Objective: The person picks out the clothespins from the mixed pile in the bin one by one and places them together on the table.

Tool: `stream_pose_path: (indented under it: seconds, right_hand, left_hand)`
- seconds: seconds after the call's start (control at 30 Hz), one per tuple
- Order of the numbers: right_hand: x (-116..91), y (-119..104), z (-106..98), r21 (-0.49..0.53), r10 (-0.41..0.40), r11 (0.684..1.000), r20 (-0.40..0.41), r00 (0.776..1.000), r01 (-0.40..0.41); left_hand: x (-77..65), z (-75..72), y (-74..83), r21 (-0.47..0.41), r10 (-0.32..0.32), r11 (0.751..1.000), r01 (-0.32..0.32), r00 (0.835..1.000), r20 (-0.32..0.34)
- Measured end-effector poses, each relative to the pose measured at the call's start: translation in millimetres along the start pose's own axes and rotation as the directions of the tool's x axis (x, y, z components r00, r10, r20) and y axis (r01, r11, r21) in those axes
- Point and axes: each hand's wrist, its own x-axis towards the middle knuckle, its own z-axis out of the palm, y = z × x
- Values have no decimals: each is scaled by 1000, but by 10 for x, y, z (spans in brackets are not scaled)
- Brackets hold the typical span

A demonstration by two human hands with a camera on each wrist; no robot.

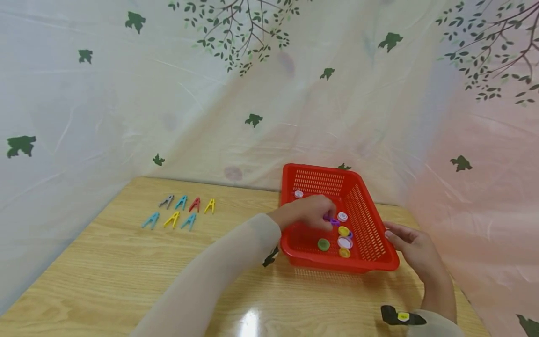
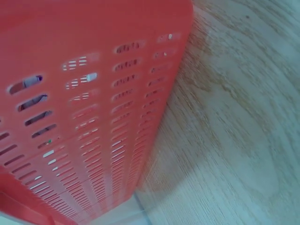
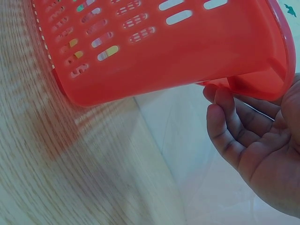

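Note:
My left hand (image 1: 315, 211) reaches down into a red plastic basket (image 1: 366, 185), its fingers curled at a purple clothespin (image 1: 334, 222) that it pinches. Bottle caps lie on the basket floor around it: a green cap (image 1: 324, 244), a yellow cap (image 1: 344, 231), a large white cap (image 1: 345, 242) and several others. At the basket's right side, my right hand (image 1: 414, 245) grips the rim, thumb on top and fingers curled under it. In the right wrist view, those fingers (image 3: 225, 124) bend beneath the rim. The left wrist view shows only the slotted basket wall (image 2: 93, 112), with the hand hidden behind it.
On the left of the wooden table (image 1: 126, 276), several clothespins stand in two rows, among them a red clothespin (image 1: 195, 204), a grey clothespin (image 1: 166, 201) and a yellow clothespin (image 1: 171, 219). A leaf-printed curtain (image 1: 202, 126) hangs behind the table and along its right side.

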Motion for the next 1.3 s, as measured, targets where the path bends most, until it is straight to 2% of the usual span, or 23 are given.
stream_pose_path:
  seconds: [0.23, 0.57, 0.9, 1.07, 1.3]
  right_hand:
    - [2, -8, 8, 0, 8, 1000, 5, 1000, -8]
    - [13, 9, 14, -13, -39, 999, -10, 999, 39]
    - [-2, -15, 14, -16, -26, 1000, -1, 1000, 26]
    - [-12, -9, 9, -11, -9, 1000, 1, 1000, 9]
    - [-13, 4, 6, -36, -34, 999, -6, 999, 34]
  left_hand:
    - [-95, -67, 20, -2, 20, 1000, -20, 997, -73]
    - [-230, -171, 17, -45, 30, 998, -37, 988, -149]
    - [-367, -245, -76, -28, 17, 999, -24, 973, -231]
    - [-465, -255, -144, -23, 1, 1000, -7, 965, -263]
    - [-647, -259, -268, 8, -17, 1000, 21, 953, -304]
